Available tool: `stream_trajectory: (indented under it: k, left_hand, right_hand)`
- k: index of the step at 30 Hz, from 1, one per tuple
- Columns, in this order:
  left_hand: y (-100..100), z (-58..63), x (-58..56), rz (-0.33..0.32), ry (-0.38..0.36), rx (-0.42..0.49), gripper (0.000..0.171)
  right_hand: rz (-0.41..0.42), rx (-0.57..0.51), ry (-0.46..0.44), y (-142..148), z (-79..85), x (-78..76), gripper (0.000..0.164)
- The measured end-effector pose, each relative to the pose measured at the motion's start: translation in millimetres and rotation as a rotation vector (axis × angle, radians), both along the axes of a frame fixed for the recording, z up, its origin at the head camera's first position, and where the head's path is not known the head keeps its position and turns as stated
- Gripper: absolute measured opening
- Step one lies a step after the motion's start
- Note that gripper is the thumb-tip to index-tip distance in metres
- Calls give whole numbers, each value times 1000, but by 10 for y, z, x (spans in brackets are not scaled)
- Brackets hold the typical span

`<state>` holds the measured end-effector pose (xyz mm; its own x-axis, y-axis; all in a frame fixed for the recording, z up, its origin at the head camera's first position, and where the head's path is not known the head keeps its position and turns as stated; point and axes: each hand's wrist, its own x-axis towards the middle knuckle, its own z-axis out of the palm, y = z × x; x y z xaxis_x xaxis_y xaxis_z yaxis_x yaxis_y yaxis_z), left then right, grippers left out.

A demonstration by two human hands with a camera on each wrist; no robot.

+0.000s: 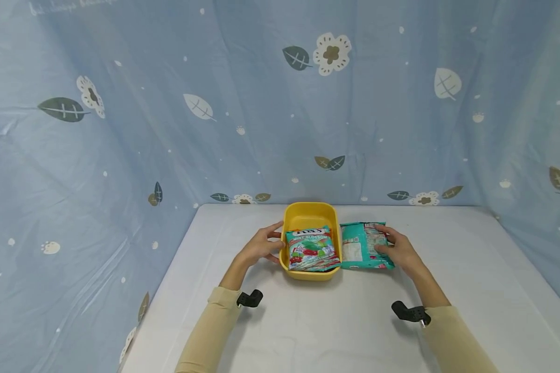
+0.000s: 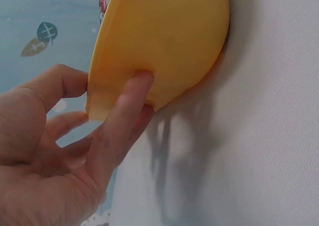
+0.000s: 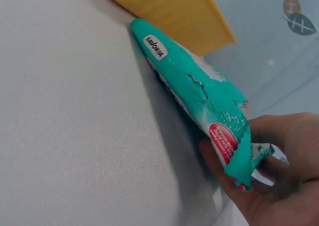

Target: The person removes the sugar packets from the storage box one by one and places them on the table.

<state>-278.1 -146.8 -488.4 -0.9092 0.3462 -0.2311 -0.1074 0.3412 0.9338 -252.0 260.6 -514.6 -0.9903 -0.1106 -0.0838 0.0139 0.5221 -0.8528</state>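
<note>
Yellow container (image 2: 169,31); left hand (image 2: 60,166) (against it)

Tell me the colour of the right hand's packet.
The packet is mainly teal green with white and red patches, best seen in the right wrist view.

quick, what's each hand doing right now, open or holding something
Left hand: holding the left side of the yellow container.
Right hand: holding the teal packet by its right edge.
</note>
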Motion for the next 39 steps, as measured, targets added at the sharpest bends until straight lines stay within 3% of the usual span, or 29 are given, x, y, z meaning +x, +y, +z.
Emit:
stream_trajectory:
  k: [14,25,33,39]
  left_hand:
    - [-1,14,16,0,-8,-7,75]
    - [1,19,23,8,-2,-15,74]
    - [4,24,26,8,-2,-10,74]
    - [11,2,24,15,2,-20,74]
  right_hand:
    - [-9,121,52,-17,-15,45,60]
    - [23,154,88,20,45,107,60]
    - [70,211,1,20,115,108,67]
    - [94,256,2,8,138,102,68]
